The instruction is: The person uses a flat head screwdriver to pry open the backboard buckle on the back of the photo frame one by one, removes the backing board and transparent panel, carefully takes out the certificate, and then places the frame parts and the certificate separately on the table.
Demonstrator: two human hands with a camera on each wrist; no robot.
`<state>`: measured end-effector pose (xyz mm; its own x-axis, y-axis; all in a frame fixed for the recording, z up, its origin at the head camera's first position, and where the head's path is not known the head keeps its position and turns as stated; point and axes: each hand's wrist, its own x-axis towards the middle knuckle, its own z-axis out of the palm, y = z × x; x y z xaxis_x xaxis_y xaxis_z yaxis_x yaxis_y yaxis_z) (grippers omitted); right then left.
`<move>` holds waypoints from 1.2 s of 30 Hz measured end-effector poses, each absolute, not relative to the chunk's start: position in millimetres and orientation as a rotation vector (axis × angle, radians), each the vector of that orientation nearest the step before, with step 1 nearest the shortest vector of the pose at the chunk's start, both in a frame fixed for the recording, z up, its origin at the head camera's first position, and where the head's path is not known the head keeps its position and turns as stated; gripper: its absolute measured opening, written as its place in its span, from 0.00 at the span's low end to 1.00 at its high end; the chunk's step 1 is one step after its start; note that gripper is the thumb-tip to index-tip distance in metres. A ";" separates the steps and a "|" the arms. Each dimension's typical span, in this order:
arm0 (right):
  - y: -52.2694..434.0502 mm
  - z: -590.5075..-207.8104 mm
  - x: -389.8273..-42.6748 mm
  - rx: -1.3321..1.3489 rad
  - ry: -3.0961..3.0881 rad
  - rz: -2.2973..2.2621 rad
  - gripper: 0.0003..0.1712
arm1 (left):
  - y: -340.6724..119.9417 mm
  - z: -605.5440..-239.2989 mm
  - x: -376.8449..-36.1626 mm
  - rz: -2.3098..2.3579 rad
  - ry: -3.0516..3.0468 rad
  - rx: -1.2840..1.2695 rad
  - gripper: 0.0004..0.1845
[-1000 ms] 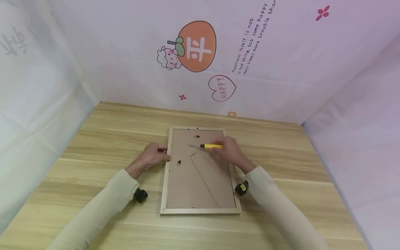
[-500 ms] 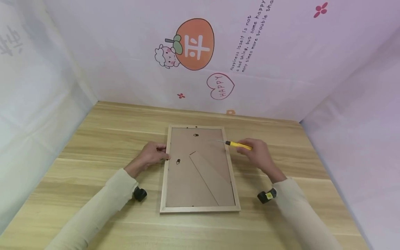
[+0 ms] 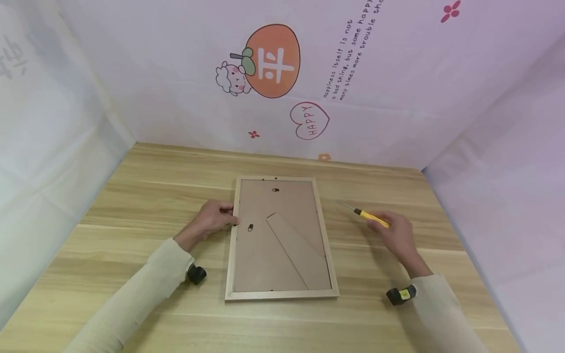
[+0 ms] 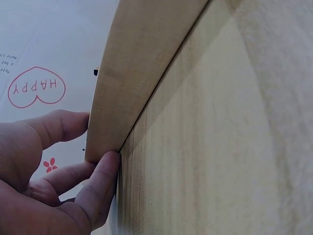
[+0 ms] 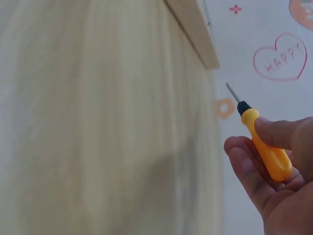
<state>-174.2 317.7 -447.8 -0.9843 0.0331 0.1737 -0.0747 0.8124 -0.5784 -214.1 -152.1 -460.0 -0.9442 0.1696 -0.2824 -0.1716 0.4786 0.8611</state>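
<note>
Yellow-handled screwdriver (image 3: 372, 217), small, pinched in the right hand (image 3: 397, 234) between thumb and curled fingers (image 5: 249, 166); metal tip points up and to the left, held just above the tabletop (image 3: 154, 196), apart from the frame's right rail. Left hand (image 3: 212, 220) rests at the left rail of the frame (image 3: 325, 235), thumb (image 4: 100, 188) and fingertips pressed against the pale wood edge, about mid-length. Frame lies face down and flat near the tabletop centre, long side running away from the person; brown backing board (image 3: 256, 260) shows a folded stand (image 3: 295, 250) set diagonally, one hanger clip (image 3: 250, 227) by the left rail, another (image 3: 275, 189) by the far rail. Cream sleeves (image 3: 145, 289) cover both forearms; black wrist cameras (image 3: 196, 273) sit under them. Pale backdrop (image 3: 397, 98) carries an orange fruit cartoon (image 3: 271, 61), a "HAPPY" heart (image 3: 310, 121) and small flowers.
</note>
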 end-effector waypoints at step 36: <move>383.2 -470.9 -126.4 -0.353 -2.828 0.614 0.15 | -151.9 -460.2 -213.6 1.463 2.417 0.024 0.24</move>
<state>-126.4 383.2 -470.9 -0.9456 0.2792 0.1672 0.1847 0.8834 -0.4307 -213.6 -151.9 -460.2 -0.9504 0.1753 -0.2571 -0.1466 0.4766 0.8668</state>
